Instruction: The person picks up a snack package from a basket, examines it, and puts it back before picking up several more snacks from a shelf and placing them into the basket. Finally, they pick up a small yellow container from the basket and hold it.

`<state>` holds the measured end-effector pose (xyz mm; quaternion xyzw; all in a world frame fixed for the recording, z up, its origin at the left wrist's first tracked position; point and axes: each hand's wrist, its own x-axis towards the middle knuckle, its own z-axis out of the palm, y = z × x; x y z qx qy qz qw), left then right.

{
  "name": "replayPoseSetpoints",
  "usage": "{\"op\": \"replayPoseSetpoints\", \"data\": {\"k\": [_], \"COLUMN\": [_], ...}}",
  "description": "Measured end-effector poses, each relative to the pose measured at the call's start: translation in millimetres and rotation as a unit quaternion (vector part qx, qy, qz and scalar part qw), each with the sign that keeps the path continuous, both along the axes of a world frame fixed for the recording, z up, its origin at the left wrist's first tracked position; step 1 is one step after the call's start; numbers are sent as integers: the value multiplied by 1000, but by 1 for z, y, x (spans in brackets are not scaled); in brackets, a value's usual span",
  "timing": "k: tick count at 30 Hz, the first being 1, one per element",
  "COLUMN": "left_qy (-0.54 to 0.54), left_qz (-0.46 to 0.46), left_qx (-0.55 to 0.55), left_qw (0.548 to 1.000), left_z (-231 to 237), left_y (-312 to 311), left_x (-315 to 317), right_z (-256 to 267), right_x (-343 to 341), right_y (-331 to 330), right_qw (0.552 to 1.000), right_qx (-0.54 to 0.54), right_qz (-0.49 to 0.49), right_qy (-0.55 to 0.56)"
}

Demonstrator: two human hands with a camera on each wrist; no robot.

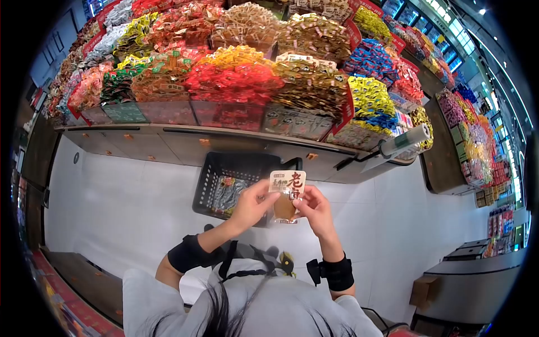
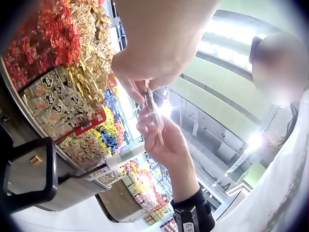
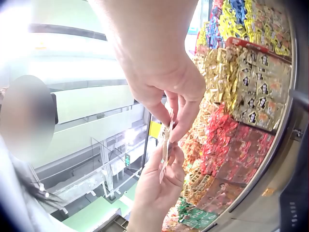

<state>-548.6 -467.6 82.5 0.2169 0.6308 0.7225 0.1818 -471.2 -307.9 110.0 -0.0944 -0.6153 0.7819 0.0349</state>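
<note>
Both hands hold one small snack packet [image 1: 284,206] in front of the body, its printed cream top facing up and a brown item showing through the clear lower part. The left hand [image 1: 251,206] pinches its left edge between thumb and fingers. On the right edge, the right hand [image 1: 315,210] pinches it the same way. Seen from the side in the left wrist view, the packet [image 2: 153,116] is thin, with the fingertips of both hands close together on it. In the right wrist view the packet [image 3: 166,147] stands edge-on between the hands.
A black basket [image 1: 201,194] with several clear packages inside stands on the floor just beyond the hands. Behind it runs a long counter [image 1: 185,147] heaped with wrapped snacks [image 1: 236,78]. A roll of clear bags [image 1: 405,139] stands at the counter's right corner.
</note>
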Motion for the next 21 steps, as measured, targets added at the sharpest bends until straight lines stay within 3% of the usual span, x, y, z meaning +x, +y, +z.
{"op": "replayPoseSetpoints", "data": {"k": [11,21], "left_qy": [-13,-38], "left_qz": [-43,-46], "left_qx": [-73,-15], "left_qw": [996,998], "left_z": [-2,-2], "left_y": [98,135], "left_x": [88,78], "right_z": [-5,-18], "right_x": [105,89], "right_y": [104,141], "right_qw": [1000,999], "right_qx": [16,-19], "right_qz": [-10,-42], "right_qy": [-9,-6]}}
